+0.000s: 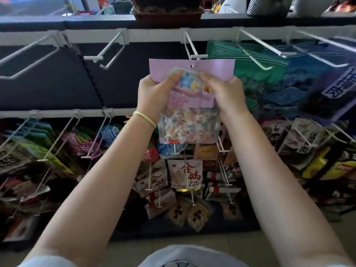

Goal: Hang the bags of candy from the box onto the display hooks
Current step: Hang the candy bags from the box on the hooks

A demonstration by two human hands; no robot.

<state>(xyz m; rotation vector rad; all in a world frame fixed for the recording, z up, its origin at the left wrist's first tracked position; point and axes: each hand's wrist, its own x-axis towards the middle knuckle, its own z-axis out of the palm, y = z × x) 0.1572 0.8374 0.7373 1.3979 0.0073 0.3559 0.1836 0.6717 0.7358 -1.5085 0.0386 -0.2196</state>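
Note:
A lilac bag of candy (pixel 189 105), with pastel sweets behind its clear lower window, is held upright in front of the display. My left hand (pixel 154 93) grips its left side and my right hand (pixel 225 93) its right side, thumbs on the front. The hang hole (pixel 192 65) in its purple header sits just below the tip of a white display hook (pixel 194 51) on the top rail. The bag is not threaded on the hook. No box is in view.
Empty white hooks (pixel 107 53) stand to the left on the top rail (pixel 154 35). Green and blue bags (pixel 269 78) hang on hooks to the right. Lower rows are crowded with snack packets (pixel 186 174). A tiled floor lies below.

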